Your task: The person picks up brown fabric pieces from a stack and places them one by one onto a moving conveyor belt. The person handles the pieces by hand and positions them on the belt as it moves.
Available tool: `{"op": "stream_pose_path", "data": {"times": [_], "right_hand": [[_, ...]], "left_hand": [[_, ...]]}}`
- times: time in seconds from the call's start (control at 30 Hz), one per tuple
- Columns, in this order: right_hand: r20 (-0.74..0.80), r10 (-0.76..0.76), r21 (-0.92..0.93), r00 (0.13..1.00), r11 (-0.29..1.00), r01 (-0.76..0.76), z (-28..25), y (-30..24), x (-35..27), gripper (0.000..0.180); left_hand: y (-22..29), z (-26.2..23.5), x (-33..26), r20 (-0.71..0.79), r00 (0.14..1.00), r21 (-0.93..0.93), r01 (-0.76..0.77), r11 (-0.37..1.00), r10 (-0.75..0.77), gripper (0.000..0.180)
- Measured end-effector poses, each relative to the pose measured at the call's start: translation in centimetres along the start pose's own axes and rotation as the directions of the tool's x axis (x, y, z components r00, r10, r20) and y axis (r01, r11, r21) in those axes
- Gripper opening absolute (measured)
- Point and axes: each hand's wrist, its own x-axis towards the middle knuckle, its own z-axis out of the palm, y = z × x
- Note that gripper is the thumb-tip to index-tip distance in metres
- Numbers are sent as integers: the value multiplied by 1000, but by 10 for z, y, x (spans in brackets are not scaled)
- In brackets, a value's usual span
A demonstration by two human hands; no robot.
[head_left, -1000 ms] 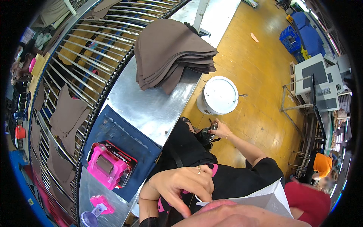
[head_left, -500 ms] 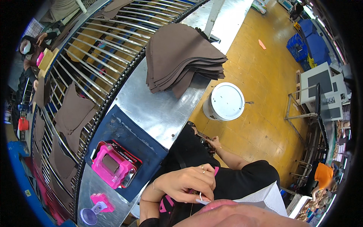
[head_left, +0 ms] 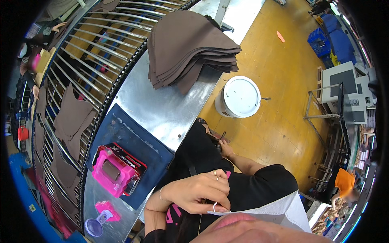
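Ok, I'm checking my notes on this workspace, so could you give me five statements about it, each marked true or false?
1. The left hand is at the white face mask. True.
2. The stack of brown pieces lies on the blue mat. False: it lies on the metal table.
3. The white bucket stands on the yellow floor. True.
4. The right hand is holding the small purple fan. False: the fan is on the metal table, and the right hand is low, away from it.
5. More brown pieces lie on the metal rods. True.
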Motion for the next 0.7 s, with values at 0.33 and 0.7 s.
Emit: {"op": "stream_pose_path", "data": {"times": [0.33,0.7], "right_hand": [[401,-119,-292,908,923,250,2,-7,26,51],[341,-162,-385,926,874,295,10,11,32,32]], "left_hand": [[-5,0,1,-46,997,-21,63,998,-64,13],[-12,-4,2,-78,994,-21,73,997,-74,10]]}}
